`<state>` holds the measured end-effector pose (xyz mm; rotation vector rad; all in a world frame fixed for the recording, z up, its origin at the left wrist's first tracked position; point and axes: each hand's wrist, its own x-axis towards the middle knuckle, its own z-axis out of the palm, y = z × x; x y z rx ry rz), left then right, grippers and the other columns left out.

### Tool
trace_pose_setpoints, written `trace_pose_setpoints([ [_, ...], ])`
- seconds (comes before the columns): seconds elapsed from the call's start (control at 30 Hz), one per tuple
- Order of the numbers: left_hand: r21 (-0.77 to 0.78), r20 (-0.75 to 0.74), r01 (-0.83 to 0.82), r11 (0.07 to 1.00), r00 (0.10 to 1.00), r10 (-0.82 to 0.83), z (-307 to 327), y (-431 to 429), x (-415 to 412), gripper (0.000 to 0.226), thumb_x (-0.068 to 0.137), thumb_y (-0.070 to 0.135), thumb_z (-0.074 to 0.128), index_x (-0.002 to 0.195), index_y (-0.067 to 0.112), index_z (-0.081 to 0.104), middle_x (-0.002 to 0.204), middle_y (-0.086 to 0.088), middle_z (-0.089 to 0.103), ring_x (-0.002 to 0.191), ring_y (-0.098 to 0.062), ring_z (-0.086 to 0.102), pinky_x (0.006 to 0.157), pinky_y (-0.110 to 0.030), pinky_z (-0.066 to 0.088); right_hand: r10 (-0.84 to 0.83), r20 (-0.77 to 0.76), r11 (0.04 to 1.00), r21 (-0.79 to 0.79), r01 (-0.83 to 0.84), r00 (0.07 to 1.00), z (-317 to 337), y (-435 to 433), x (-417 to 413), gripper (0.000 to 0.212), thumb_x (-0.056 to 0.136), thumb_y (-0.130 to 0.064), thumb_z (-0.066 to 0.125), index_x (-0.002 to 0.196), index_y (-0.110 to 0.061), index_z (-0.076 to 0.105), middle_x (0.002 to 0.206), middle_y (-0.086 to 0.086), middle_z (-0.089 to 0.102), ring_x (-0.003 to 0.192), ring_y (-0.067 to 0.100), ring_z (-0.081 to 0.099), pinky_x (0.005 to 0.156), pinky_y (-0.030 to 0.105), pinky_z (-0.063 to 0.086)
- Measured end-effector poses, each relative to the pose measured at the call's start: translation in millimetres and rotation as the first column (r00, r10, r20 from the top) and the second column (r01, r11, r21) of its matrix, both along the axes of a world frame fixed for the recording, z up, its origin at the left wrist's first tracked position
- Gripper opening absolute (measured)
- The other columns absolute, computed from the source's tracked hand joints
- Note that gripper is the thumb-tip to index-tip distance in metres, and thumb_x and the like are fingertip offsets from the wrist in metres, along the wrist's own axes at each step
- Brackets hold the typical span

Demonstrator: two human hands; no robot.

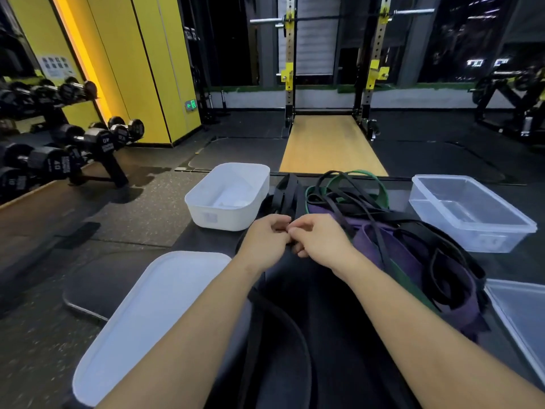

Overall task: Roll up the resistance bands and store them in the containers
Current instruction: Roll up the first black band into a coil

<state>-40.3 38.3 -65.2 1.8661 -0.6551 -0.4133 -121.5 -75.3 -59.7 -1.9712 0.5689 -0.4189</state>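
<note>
A tangled heap of resistance bands lies on the dark bench: a thin green band [380, 187], a wide purple band [392, 249] and several black bands [442, 278]. My left hand [267, 242] and my right hand [320, 240] meet in front of the heap, and both pinch a thin black band [283, 196] that runs away toward the far edge. A long black loop [295, 343] hangs down between my forearms. A white opaque container [227, 196] stands far left and a clear container [472, 214] far right.
A white lid [141, 314] lies at the near left, a clear lid [519, 314] at the near right. Dumbbell racks [59, 149] stand to the left on the rubber floor, and a squat rack [333, 69] with a wooden platform stands ahead.
</note>
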Motion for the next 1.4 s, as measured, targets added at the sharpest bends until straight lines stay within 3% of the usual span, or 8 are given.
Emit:
trace_pose_setpoints([
  [0.3,0.193,0.182,-0.028,0.981,0.983,-0.008,-16.4,53.7,-40.7,0.038,0.097,0.011,0.061,0.133,0.022,0.064,0.131,0.01,0.062,0.124,-0.009,0.056,0.103,-0.024,0.042,0.105,-0.202,0.985,-0.116,-0.13,0.974,-23.6,52.2,-50.7,0.02,0.092,-0.015,0.061,0.087,-0.03,0.073,0.073,0.001,0.074,0.067,0.023,0.073,0.071,0.046,0.064],
  [0.47,0.039,0.222,-0.092,0.995,0.972,0.082,-23.6,75.3,-65.2,0.031,0.097,0.012,0.061,0.119,0.032,0.068,0.123,0.018,0.057,0.115,0.0,0.053,0.094,-0.016,0.037,0.182,-0.246,0.962,-0.156,-0.224,0.952,-28.2,72.5,-70.8,0.023,0.089,-0.03,0.074,0.068,-0.033,0.064,0.057,-0.023,0.063,0.055,-0.006,0.057,0.05,0.011,0.041],
  [0.67,-0.025,0.264,-0.179,0.984,0.948,0.179,-33.7,88.9,-81.6,0.055,0.094,0.005,0.06,0.144,0.026,0.05,0.139,0.011,0.045,0.128,-0.005,0.044,0.105,-0.018,0.033,-0.076,-0.235,0.935,-0.355,-0.013,0.969,-37.5,78.0,-73.9,0.005,0.089,-0.025,0.067,0.09,-0.026,0.072,0.082,-0.007,0.07,0.084,0.02,0.068,0.076,0.034,0.057],
  [0.77,0.06,0.232,-0.135,0.989,0.965,0.118,-40.1,89.0,-83.9,0.055,0.094,0.011,0.057,0.146,0.025,0.046,0.14,0.01,0.045,0.132,-0.009,0.044,0.116,-0.032,0.036,-0.232,-0.238,0.902,-0.416,0.117,0.943,-38.9,68.3,-85.3,0.008,0.087,-0.025,0.063,0.095,-0.027,0.063,0.085,-0.008,0.065,0.083,0.023,0.063,0.072,0.033,0.051],
  [0.97,0.477,0.346,-0.138,0.868,0.937,-0.042,-44.5,85.8,-89.3,0.023,0.099,0.02,0.05,0.117,0.013,0.063,0.128,-0.005,0.054,0.125,-0.03,0.044,0.101,-0.04,0.046,-0.288,-0.305,0.862,-0.496,0.107,0.908,-42.2,53.2,-107.3,0.027,0.091,-0.026,0.058,0.114,-0.034,0.045,0.082,-0.007,0.062,0.079,0.023,0.06,0.068,0.034,0.043],
  [1.1,0.495,0.26,-0.137,0.858,0.965,0.004,-36.3,80.1,-87.2,0.025,0.094,0.008,0.047,0.077,0.02,0.061,0.134,-0.012,0.053,0.124,-0.039,0.043,0.092,-0.032,0.037,-0.201,-0.298,0.893,-0.448,0.049,0.933,-41.9,54.9,-111.7,0.03,0.087,-0.03,0.062,0.113,-0.038,0.047,0.08,-0.008,0.061,0.08,0.023,0.06,0.068,0.035,0.043],
  [1.3,0.212,0.112,-0.192,0.958,0.979,0.172,-32.2,82.1,-81.0,0.035,0.091,-0.004,0.058,0.1,0.029,0.068,0.088,0.019,0.055,0.084,-0.01,0.06,0.08,-0.027,0.049,-0.02,-0.244,0.908,-0.411,-0.085,0.97,-48.3,56.4,-110.7,0.039,0.082,-0.034,0.065,0.12,-0.04,0.061,0.075,-0.009,0.065,0.081,0.013,0.063,0.077,0.038,0.054],
  [1.4,0.202,0.001,-0.17,0.965,0.985,0.173,-34.6,81.5,-73.1,0.04,0.086,0.004,0.073,0.116,0.029,0.062,0.1,0.006,0.066,0.088,-0.013,0.066,0.086,-0.033,0.055,0.007,-0.199,0.904,-0.417,-0.091,0.98,-52.6,52.3,-110.3,0.036,0.087,-0.033,0.068,0.122,-0.039,0.067,0.07,-0.012,0.064,0.076,0.005,0.061,0.077,0.035,0.054],
])
